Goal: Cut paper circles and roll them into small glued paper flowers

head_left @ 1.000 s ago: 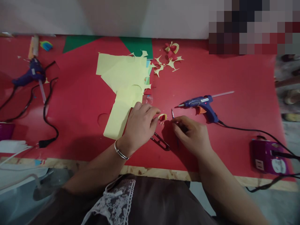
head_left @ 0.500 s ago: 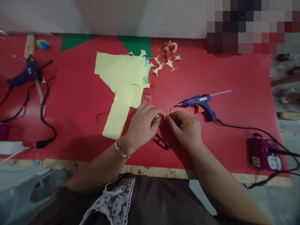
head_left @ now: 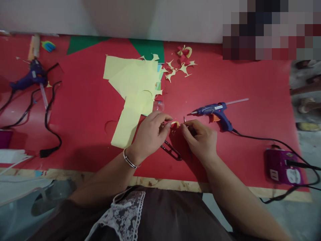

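Observation:
Between my two hands is a small yellow and red paper piece. My left hand pinches its left side with thumb and fingers. My right hand is closed on a thin metal-tipped tool, whose tip sticks up past the fingers; those fingertips are at the paper piece's right side. A dark slotted tool lies on the red surface just below my left hand. Yellow paper sheets lie beyond my left hand. Past my right hand rests a blue glue gun with an orange trigger.
Yellow paper scraps and red-yellow curled pieces lie farther back. Another blue glue gun is at the left with black cables. A purple box with cords sits at the right edge. A blurred-out area covers the top right.
The paper piece between my hands has turned and shows more of its red and yellow. My left fingers have opened slightly. The view has shifted a little.

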The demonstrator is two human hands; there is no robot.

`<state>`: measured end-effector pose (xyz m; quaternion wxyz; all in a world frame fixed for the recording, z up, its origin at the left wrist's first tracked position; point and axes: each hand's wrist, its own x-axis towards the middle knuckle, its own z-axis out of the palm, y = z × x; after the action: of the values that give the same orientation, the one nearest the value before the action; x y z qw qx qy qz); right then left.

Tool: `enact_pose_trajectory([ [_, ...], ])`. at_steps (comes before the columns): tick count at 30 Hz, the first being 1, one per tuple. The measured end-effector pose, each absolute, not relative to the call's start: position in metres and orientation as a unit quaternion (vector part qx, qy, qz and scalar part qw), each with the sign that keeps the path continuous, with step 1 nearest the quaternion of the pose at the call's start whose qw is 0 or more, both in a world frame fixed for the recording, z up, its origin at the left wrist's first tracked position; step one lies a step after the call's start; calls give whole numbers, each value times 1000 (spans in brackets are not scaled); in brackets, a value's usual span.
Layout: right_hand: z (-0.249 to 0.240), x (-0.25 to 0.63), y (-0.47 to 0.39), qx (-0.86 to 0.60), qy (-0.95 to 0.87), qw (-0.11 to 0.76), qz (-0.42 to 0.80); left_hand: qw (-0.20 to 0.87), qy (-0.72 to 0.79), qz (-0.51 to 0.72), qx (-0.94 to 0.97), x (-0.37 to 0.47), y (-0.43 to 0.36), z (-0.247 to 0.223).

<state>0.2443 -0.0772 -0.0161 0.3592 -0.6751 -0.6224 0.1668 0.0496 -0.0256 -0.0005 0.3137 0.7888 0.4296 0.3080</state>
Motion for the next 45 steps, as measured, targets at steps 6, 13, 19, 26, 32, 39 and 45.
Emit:
enact_pose_trajectory([
  [6, -16, 244, -78, -680, -620, 358, 160, 304, 440, 301, 790, 49, -26, -1],
  [13, -16, 245, -74, -684, -610, 335, 217, 332, 431, 296, 785, 50, -27, -1],
  [19, -13, 244, -75, -695, -596, 335, 222, 325, 438, 306, 780, 48, -26, -1],
  [26, -16, 243, -74, -683, -617, 338, 196, 320, 441, 312, 778, 47, -26, 2],
  [32, -11, 242, -82, -655, -645, 372, 132, 399, 457, 317, 729, 48, -27, 1],
  [39, -7, 240, -87, -596, -701, 384, 78, 663, 419, 306, 540, 51, -26, -4],
  [45, -7, 242, -89, -576, -731, 357, 85, 721, 387, 312, 483, 51, -24, -3],
])
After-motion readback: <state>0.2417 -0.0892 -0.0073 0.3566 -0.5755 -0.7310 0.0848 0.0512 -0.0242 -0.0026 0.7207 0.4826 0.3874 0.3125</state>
